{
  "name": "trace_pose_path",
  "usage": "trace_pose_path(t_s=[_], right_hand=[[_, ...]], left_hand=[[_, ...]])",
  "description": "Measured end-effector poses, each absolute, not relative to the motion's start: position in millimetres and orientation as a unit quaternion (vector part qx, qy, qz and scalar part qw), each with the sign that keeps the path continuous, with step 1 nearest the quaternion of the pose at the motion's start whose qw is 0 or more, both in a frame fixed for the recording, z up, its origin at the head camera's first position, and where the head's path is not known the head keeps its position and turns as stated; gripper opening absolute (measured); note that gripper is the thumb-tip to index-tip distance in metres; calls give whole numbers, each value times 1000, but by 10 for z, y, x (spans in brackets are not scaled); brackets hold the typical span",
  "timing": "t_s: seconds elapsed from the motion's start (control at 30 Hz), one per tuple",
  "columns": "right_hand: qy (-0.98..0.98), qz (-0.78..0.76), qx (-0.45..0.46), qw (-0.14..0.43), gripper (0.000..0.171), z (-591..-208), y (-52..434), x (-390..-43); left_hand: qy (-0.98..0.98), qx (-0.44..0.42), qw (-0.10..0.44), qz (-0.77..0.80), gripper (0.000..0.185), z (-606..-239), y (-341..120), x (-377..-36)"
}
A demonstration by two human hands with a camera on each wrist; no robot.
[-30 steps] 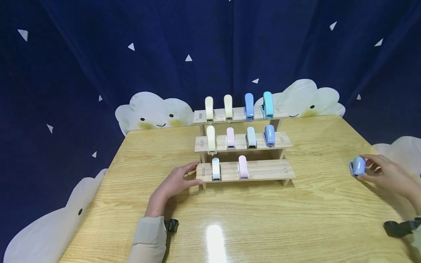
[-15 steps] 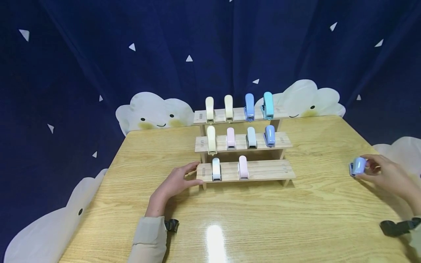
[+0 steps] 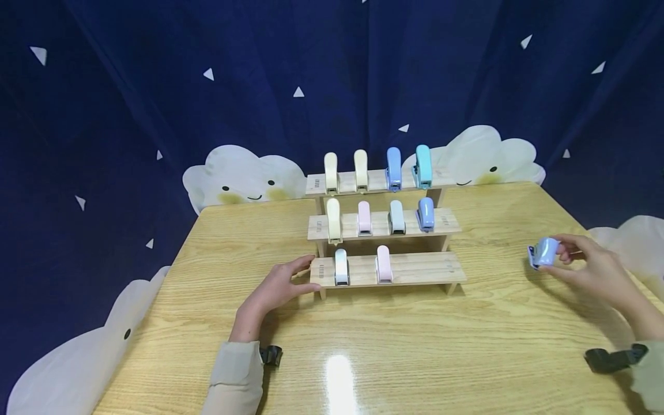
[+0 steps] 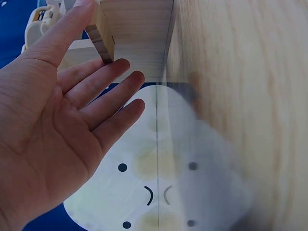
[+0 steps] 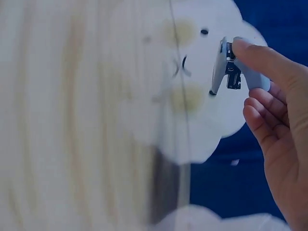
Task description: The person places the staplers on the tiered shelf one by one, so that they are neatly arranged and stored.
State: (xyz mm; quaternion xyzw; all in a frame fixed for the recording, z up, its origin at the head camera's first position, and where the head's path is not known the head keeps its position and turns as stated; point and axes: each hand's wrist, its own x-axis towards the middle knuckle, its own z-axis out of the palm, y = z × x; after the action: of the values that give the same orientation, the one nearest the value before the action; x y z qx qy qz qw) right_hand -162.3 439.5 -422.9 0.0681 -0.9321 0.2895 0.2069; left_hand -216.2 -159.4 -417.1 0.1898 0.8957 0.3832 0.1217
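Observation:
At the left end of a three-tier wooden display rack point(image 3: 425, 271), my left hand point(image 3: 280, 285) holds the lowest board, thumb at its front corner and index finger at its rear corner. The other fingers point(image 4: 115, 113) are extended in the left wrist view. Out to the right, my right hand point(image 3: 596, 271) pinches a light-blue mini stapler point(image 3: 546, 252) between thumb and fingers, above the table. The right wrist view shows that stapler point(image 5: 255, 77) with its jaws spread. On the bottom tier stand a white stapler point(image 3: 340, 267) and a pink stapler point(image 3: 384, 264).
The middle tier carries a cream stapler point(image 3: 334, 220), a pink one, a grey-blue one and a blue stapler point(image 3: 425, 214). Cream, blue and turquoise staplers point(image 3: 423, 166) line the top tier. A dark blue curtain point(image 3: 332, 69) with clouds surrounds the wooden table point(image 3: 441, 351).
My right hand has lifted the light-blue stapler from the table and moved it leftward, tilting it. My left hand stays at the rack's end.

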Motion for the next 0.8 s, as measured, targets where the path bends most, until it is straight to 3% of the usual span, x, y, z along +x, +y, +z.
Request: trace_pose_path(t_s=[0.47, 0.8], right_hand=[[-893, 279, 219, 278, 77, -3887, 3508, -1659], [-886, 256, 302, 243, 77, -3827, 2945, -1712]], left_hand=[[895, 189, 121, 384, 81, -4171, -1592, -2155], [896, 191, 123, 381, 81, -4166, -1593, -2160]])
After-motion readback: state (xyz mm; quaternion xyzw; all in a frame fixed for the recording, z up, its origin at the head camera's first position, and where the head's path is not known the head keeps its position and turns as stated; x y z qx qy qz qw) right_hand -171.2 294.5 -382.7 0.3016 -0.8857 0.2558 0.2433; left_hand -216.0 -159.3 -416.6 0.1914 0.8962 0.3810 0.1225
